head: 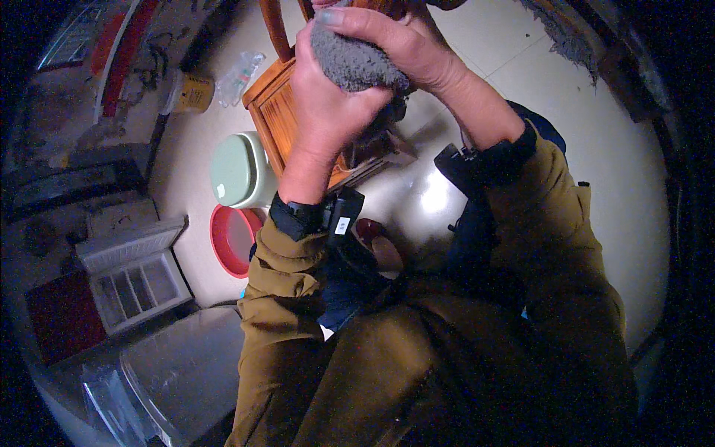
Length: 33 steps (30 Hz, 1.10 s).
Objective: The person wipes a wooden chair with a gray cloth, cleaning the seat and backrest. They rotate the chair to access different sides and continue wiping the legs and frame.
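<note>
Near the top of the view, both my hands close around a grey, fuzzy textile item [357, 62], perhaps a cloth. My left hand [327, 109] grips it from the left and below. From the right, my right hand [410, 47] wraps over it, its thumb lying across the top. The fingertips of both hands are mostly hidden. Directly beneath them stands a wooden chair [273, 109] with an orange-brown slatted seat, and part of its frame rises at the top edge. A dark object [371, 148] lies on or beside the seat, partly covered by my left forearm.
Left of the chair are a pale green lidded bin [232, 170] and a red plastic basin [229, 240]. A clear plastic bag [240, 78] and a yellow tub [195, 94] lie farther off. A dark, smooth-topped surface [184, 357] is at lower left; pale tiles [603, 184] cover the floor.
</note>
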Available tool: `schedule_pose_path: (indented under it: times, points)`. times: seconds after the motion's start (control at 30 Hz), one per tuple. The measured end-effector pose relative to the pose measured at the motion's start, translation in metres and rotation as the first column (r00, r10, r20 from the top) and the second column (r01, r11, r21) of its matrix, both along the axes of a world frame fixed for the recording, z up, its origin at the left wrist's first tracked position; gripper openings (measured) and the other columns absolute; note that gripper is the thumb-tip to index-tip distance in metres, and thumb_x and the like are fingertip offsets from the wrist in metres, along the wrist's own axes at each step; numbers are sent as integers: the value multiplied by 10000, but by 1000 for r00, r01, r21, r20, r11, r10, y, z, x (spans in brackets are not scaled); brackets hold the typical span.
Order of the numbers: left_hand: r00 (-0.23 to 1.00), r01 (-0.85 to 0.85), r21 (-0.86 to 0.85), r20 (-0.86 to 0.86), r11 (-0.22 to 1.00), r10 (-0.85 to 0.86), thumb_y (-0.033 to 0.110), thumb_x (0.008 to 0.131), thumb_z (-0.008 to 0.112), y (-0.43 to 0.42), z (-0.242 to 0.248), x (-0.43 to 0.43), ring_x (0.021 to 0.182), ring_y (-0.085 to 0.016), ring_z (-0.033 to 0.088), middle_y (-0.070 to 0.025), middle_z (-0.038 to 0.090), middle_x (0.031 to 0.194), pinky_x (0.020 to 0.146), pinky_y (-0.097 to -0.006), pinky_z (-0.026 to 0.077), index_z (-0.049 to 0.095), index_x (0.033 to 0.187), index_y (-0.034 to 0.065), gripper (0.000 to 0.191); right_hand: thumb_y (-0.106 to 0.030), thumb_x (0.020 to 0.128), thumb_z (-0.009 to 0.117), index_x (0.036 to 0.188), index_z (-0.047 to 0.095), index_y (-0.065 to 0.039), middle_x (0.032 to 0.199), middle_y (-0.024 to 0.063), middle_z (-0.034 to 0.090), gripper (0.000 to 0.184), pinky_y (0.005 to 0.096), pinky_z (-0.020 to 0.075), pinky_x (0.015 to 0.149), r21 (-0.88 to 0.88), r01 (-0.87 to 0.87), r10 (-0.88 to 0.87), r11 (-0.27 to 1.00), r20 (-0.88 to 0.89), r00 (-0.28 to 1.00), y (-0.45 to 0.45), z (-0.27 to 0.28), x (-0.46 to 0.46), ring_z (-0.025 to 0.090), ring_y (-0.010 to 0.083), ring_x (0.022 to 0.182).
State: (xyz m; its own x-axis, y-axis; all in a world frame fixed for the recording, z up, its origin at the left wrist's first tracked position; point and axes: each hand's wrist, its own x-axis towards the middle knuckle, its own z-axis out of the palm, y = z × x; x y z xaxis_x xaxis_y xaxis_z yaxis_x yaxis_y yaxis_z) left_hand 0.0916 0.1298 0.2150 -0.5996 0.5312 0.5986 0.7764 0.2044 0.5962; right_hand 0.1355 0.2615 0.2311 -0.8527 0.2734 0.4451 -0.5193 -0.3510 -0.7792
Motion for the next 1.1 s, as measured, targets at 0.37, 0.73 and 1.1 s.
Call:
schedule_pose_path:
  times: [0.37, 0.73, 1.1]
  points:
    - [969, -162, -115, 170, 980, 180, 263, 568, 891, -60, -93, 15, 1105, -253, 591, -143, 595, 1206, 979, -371, 458, 448, 1285, -1, 883, -229, 840, 707, 1053, 633, -38, 946, 34, 619, 295, 311, 473, 854, 8, -2, 1, 1000, 52, 999, -3, 0, 3, 590, 131, 902]
    - [906, -159, -133, 374, 978, 198, 191, 591, 874, -95, -160, 14, 1164, -251, 552, -148, 555, 1260, 1024, -366, 420, 410, 1310, -11, 880, -199, 832, 660, 965, 659, -4, 919, 68, 660, 235, 301, 489, 832, 105, 33, -33, 994, -1, 999, 3, -11, -4, 617, 148, 881]
    - [978, -32, -57, 205, 998, 43, 232, 653, 879, -56, -76, 17, 1175, -252, 552, -151, 558, 1251, 1009, -378, 439, 400, 1333, 12, 860, -196, 852, 647, 1070, 635, -1, 985, 91, 685, 293, 322, 470, 939, 219, 135, -134, 966, -17, 991, -3, -22, -8, 632, 170, 980]
